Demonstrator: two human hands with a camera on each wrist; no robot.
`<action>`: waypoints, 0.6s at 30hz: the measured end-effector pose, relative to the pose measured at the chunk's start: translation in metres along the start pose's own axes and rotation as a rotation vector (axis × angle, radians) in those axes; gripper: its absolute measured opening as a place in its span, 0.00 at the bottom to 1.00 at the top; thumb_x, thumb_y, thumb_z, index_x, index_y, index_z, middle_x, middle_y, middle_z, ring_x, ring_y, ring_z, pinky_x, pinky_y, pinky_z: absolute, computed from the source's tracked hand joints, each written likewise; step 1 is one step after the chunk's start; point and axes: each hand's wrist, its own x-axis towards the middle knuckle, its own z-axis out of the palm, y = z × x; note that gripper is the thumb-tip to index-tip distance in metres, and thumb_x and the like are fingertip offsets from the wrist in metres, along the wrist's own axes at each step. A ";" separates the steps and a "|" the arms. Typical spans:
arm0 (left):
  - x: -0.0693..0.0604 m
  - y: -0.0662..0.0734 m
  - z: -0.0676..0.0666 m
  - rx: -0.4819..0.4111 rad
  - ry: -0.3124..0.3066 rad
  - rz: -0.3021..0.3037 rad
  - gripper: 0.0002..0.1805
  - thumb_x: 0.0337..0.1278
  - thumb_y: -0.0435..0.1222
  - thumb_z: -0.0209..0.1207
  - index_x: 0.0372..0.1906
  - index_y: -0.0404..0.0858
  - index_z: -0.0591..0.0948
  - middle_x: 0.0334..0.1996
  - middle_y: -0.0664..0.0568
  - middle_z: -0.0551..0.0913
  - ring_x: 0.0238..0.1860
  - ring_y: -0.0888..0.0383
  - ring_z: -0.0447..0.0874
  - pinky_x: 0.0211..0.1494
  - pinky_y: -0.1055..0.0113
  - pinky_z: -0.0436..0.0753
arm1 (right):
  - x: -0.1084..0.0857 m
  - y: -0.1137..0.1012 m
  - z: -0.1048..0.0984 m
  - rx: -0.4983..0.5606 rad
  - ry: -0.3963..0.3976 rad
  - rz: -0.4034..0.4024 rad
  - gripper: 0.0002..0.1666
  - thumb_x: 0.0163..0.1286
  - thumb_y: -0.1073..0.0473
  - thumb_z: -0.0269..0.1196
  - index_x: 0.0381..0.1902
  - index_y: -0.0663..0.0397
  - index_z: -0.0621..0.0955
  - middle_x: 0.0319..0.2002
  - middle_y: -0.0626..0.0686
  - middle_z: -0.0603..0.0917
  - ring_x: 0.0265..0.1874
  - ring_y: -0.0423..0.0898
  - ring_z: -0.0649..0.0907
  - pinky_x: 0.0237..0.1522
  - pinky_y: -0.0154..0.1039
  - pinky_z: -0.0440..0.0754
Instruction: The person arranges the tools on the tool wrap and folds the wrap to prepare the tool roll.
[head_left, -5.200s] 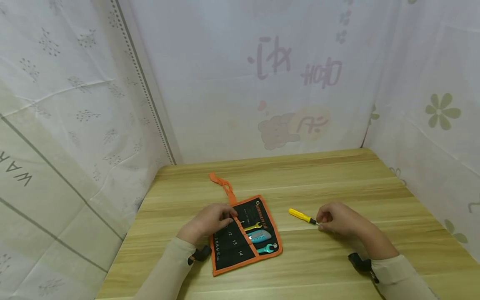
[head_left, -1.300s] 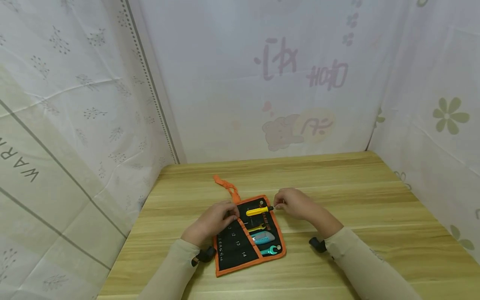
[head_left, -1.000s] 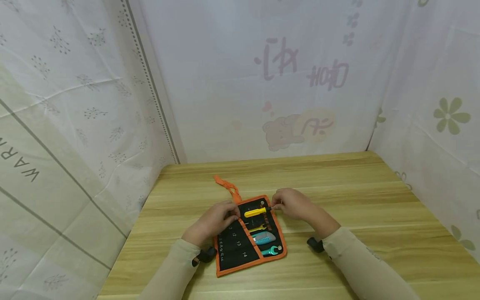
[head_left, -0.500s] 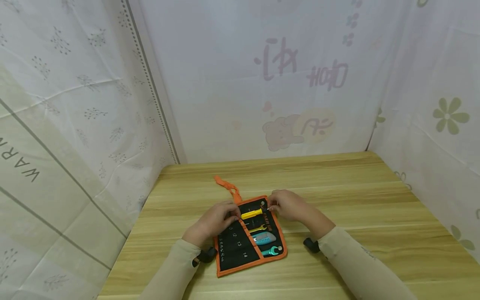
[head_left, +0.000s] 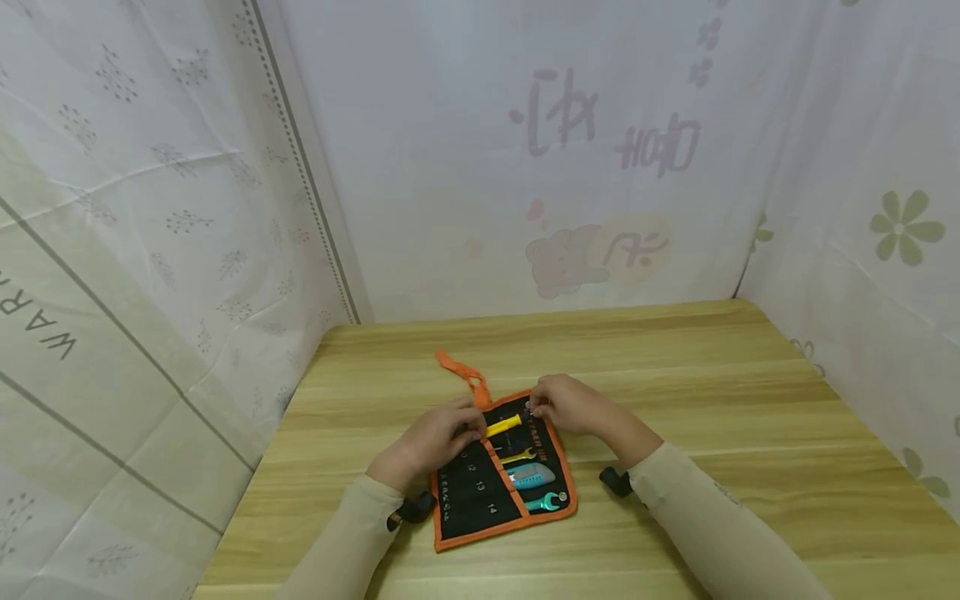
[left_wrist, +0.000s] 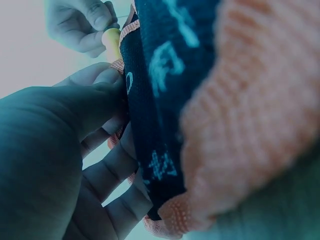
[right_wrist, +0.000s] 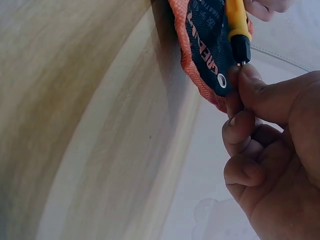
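Observation:
My left hand (head_left: 433,437) pinches the orange-edged pocket of a black tool pouch (head_left: 480,525) near its upper left edge; in the left wrist view the thumb (left_wrist: 100,100) lies over the pocket's rim. My right hand (head_left: 573,408) pinches the thin metal shaft of a yellow screwdriver (head_left: 503,426). The right wrist view shows the screwdriver's black collar (right_wrist: 241,48) just above thumb and forefinger. The handle's end meets the pocket opening by my left fingertips, which hide how far in it is. The pouch holds a yellow wrench (head_left: 519,456), a teal utility knife (head_left: 531,475) and a green wrench (head_left: 544,502).
An orange tie strap (head_left: 463,371) trails from the pouch's top left toward the back of the wooden table (head_left: 675,358). Patterned cloth hangs behind the table and on both sides. A small black camera (head_left: 617,481) sits on the right wrist.
My right hand has carried the screwdriver from the table on the right to the pouch, then further left, handle end toward the pocket. My left hand keeps its hold on the pocket edge.

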 end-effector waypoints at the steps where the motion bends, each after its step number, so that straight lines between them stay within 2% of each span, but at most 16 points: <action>1: 0.000 0.000 0.000 -0.002 -0.001 0.009 0.05 0.68 0.39 0.59 0.40 0.56 0.80 0.37 0.68 0.72 0.36 0.70 0.72 0.40 0.70 0.78 | 0.001 -0.001 0.000 0.009 -0.008 0.003 0.06 0.71 0.59 0.61 0.35 0.43 0.84 0.33 0.37 0.76 0.31 0.35 0.76 0.35 0.33 0.77; 7: 0.000 0.001 -0.001 -0.023 -0.004 0.044 0.05 0.68 0.38 0.58 0.39 0.54 0.79 0.36 0.66 0.72 0.32 0.69 0.70 0.38 0.70 0.76 | 0.003 -0.004 0.002 0.045 -0.060 0.026 0.07 0.71 0.60 0.61 0.33 0.44 0.84 0.32 0.38 0.78 0.31 0.37 0.77 0.34 0.35 0.78; 11: 0.000 0.002 0.000 -0.045 -0.019 0.047 0.04 0.69 0.38 0.57 0.39 0.53 0.78 0.37 0.66 0.72 0.33 0.68 0.71 0.38 0.70 0.76 | 0.005 -0.004 0.005 0.050 -0.091 0.042 0.11 0.72 0.64 0.60 0.31 0.44 0.84 0.32 0.38 0.78 0.30 0.38 0.77 0.33 0.36 0.77; 16: 0.001 0.002 0.002 -0.064 -0.039 0.042 0.04 0.69 0.38 0.56 0.40 0.53 0.77 0.38 0.66 0.71 0.35 0.67 0.71 0.39 0.70 0.76 | 0.009 -0.006 0.010 -0.008 -0.083 0.033 0.16 0.69 0.72 0.57 0.25 0.48 0.81 0.27 0.42 0.73 0.26 0.40 0.71 0.30 0.37 0.71; 18: 0.001 0.002 0.002 -0.065 -0.042 0.038 0.04 0.69 0.37 0.56 0.39 0.53 0.77 0.37 0.66 0.71 0.35 0.67 0.70 0.39 0.70 0.75 | 0.011 -0.007 0.011 -0.029 -0.085 0.030 0.16 0.68 0.72 0.57 0.24 0.49 0.80 0.27 0.43 0.73 0.26 0.41 0.71 0.30 0.37 0.70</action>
